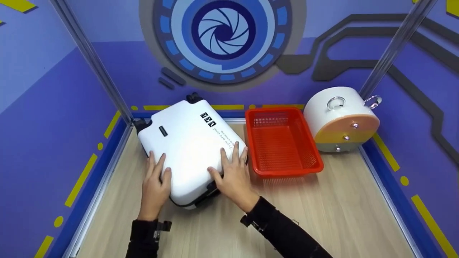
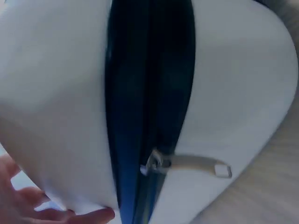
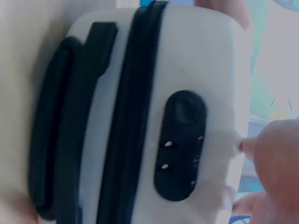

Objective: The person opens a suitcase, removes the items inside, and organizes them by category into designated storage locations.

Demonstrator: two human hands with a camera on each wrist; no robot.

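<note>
The fingers of the left hand are held apart and nearly straight, with the tips rested on the left side of a white suitcase; nothing is gripped. The fingers of the right hand are likewise spread, laid across the suitcase's near right corner with the thumb set wide, and nothing is clasped by them. The suitcase is laid flat on the wooden tabletop, turned at a slant, with its black wheels pointed toward the back wall. In the left wrist view, a metal zip pull is seen beside the dark zip band. In the right wrist view, a black combination lock and a black handle are shown on one end. Just right of the suitcase, a red basket is placed, and beyond it a white rounded box with striped front and three knobs is stood.
</note>
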